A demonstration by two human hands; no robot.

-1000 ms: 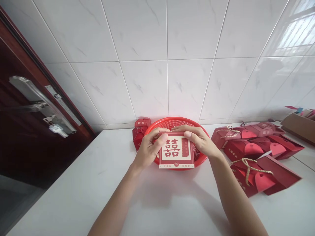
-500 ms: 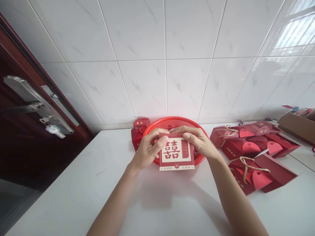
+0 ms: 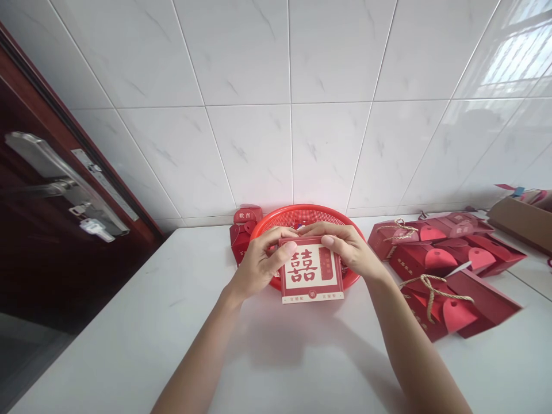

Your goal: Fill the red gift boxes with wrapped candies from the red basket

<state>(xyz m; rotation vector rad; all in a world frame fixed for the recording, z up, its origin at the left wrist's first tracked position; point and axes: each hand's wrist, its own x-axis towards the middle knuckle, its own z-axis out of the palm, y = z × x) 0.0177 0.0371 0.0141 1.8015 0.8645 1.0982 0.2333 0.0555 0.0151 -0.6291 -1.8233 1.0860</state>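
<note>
Between the fingers of our left hand (image 3: 259, 261) and right hand (image 3: 357, 253), the held box (image 3: 309, 291) has shifted slightly nearer us, overhanging the basket (image 3: 302, 212).

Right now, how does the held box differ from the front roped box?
The held box bears a big red character on cream; the front roped box has small gold print on red. The held box is between left hand and right hand; the roped box rests on the table. The roped box wears a rope; the held box shows none. Both show red.
</note>
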